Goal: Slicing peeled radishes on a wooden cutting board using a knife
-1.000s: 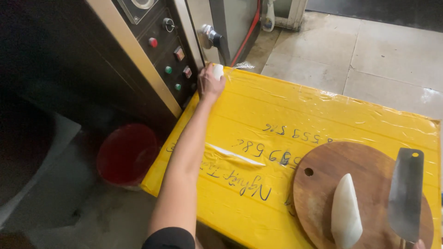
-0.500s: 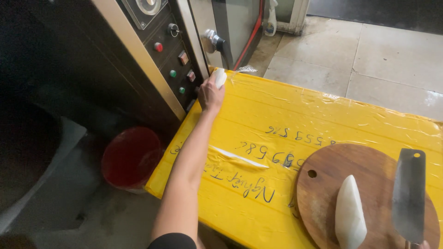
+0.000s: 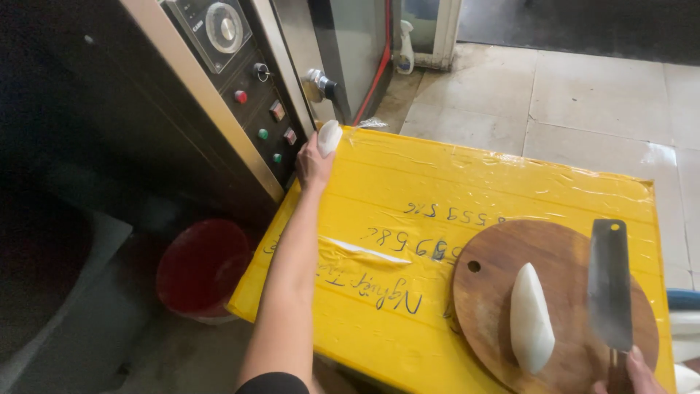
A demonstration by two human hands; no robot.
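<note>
The left hand (image 3: 315,162) is reaching out over the far corner of the yellow plastic-wrapped table (image 3: 510,182), fingers closing around a small white rounded piece (image 3: 329,136); the right hand (image 3: 636,372) is gripping the handle of a steel cleaver (image 3: 609,286) lying on the round wooden cutting board (image 3: 496,292), just beside a long white peeled root chunk (image 3: 530,319).

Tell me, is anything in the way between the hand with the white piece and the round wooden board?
Nothing visible is. The left hand holds a small white piece at the far corner of the yellow table. Only bare wrapped tabletop lies between it and the round wooden board, where a bigger white chunk and cleaver rest.
</note>
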